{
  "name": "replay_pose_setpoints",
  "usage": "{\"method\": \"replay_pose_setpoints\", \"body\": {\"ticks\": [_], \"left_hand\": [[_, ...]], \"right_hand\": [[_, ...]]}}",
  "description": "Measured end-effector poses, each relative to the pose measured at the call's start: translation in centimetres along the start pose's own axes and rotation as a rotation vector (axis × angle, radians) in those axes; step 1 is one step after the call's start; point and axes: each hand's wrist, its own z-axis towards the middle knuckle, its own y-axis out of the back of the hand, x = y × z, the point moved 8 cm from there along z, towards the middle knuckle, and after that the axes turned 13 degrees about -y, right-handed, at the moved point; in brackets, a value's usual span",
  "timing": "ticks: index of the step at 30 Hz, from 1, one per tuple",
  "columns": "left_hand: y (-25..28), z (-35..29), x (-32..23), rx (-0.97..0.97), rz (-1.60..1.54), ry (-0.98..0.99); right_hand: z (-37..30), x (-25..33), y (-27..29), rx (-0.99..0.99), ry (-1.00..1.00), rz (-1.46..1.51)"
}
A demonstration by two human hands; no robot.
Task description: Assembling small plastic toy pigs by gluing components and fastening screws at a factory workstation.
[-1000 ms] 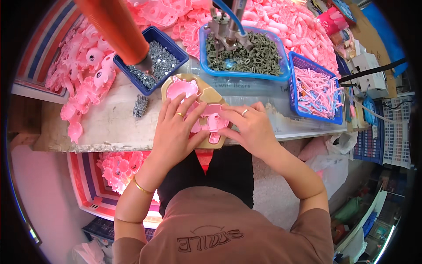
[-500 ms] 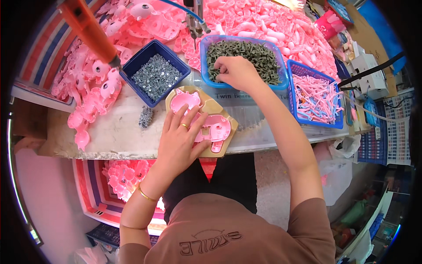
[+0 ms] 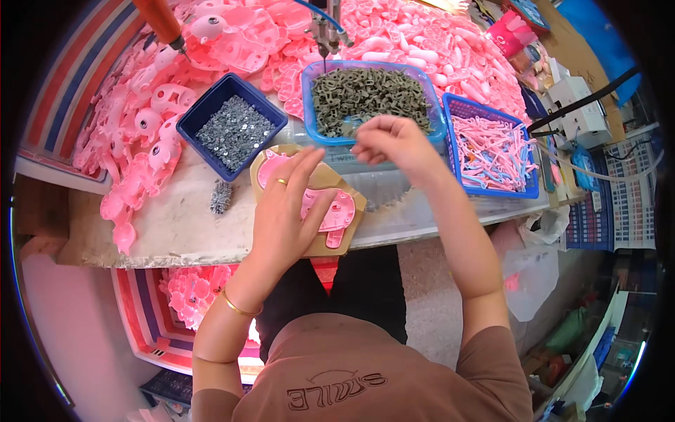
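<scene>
A tan holding block [image 3: 327,177] lies near the table's front edge, with pink plastic toy shell pieces [image 3: 340,211] set in its hollows. My left hand [image 3: 285,204] rests over the block with fingers stretched out, touching the pink pieces and partly covering them. Just above the front rim of a light-blue tub [image 3: 376,141], my right hand [image 3: 397,146] has thumb and fingertips pinched together. Whatever sits between those fingertips is too small to make out. Many small grey-green plastic parts [image 3: 373,95] fill the tub.
Left of the tub is a dark-blue bin [image 3: 235,130] of small metal screws, beside a screw-covered clump [image 3: 221,197]. A blue basket [image 3: 492,151] holds pink and blue sticks. Pink shells [image 3: 151,133] are heaped behind. An orange power driver [image 3: 160,24] and a metal tool [image 3: 326,35] hang overhead.
My right hand has come out of the tub of grey-green parts toward me, fingertips pinched. My left hand stays over the block with its fingers slightly raised. The whole view has shifted a little.
</scene>
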Motion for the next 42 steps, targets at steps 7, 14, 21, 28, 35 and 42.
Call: {"method": "replay_pose_setpoints", "body": {"ticks": [7,14,21,28,35,42], "left_hand": [[-0.6,0.6,-2.2,-0.056,0.124,-0.178],[-1.7,-1.9,1.0,0.022,-0.375,0.276],[-2.8,-2.1,0.9,-0.033,-0.773,0.438],[-1.8,-2.2,1.7,-0.023,-0.639,0.354],[-1.7,-2.8,3.8,-0.052,-0.726,0.561],[-2.6,-2.6,3.2,-0.088,-0.848,0.622]], "right_hand": [[-5.5,-0.2,-4.5,0.011,0.177,-0.222],[-6.1,-1.0,5.1,-0.203,0.179,-0.422],[-5.1,-2.0,21.2,-1.041,0.138,-1.181],[-5.4,-0.3,21.1,-0.993,0.227,-1.244],[-7.9,4.1,14.8,-0.55,0.228,-0.953],[-8.8,2.2,-3.9,0.067,0.358,-0.634]]}}
